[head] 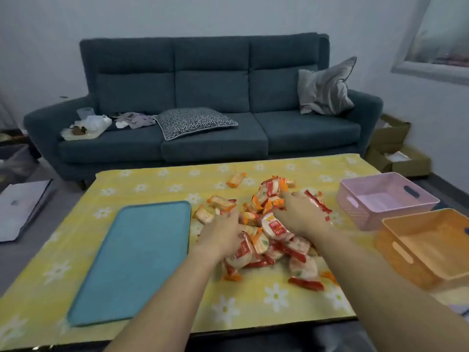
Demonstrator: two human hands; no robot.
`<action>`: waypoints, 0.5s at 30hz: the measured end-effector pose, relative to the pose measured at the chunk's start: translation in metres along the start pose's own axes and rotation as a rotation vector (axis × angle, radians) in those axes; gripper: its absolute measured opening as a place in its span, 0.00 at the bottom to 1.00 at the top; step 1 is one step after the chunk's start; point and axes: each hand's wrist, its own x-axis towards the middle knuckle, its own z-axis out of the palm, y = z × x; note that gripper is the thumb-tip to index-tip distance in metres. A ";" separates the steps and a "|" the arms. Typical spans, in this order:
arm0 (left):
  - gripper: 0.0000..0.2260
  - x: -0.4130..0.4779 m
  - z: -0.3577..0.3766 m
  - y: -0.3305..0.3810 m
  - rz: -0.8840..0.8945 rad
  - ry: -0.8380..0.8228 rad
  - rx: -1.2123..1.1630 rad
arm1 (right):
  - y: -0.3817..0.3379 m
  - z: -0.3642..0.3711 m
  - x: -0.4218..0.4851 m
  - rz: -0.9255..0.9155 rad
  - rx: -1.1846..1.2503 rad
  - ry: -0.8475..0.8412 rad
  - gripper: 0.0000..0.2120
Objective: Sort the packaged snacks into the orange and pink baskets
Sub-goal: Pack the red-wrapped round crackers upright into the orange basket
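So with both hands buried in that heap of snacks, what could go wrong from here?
The red-edged and orange-edged packets lie mixed in one snack pile, so one could easily land in the wrong basket. A stray packet lies apart toward the sofa and may be overlooked. The orange basket seems close to the right edge of the table; the right hand or its forearm might nudge it off.

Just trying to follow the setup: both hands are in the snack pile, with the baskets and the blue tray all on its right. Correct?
Not quite: the head view shows the blue tray left of the snack pile. The left hand and right hand are in it, with the pink basket and orange basket on its right.
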 end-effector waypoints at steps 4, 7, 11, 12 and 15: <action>0.34 0.003 0.043 -0.010 -0.083 -0.151 -0.082 | 0.023 0.049 0.005 0.116 0.177 -0.066 0.30; 0.39 0.012 0.060 -0.023 -0.091 -0.155 -0.157 | 0.032 0.081 0.015 0.121 0.165 -0.028 0.34; 0.50 0.028 0.048 -0.023 -0.179 -0.213 -0.067 | 0.030 0.081 0.035 0.172 0.125 -0.059 0.39; 0.49 0.030 0.042 -0.024 -0.203 -0.218 -0.092 | 0.029 0.076 0.039 0.172 0.137 -0.080 0.38; 0.28 0.037 0.027 -0.036 -0.231 -0.210 -0.422 | 0.028 0.057 0.044 0.188 0.290 -0.113 0.30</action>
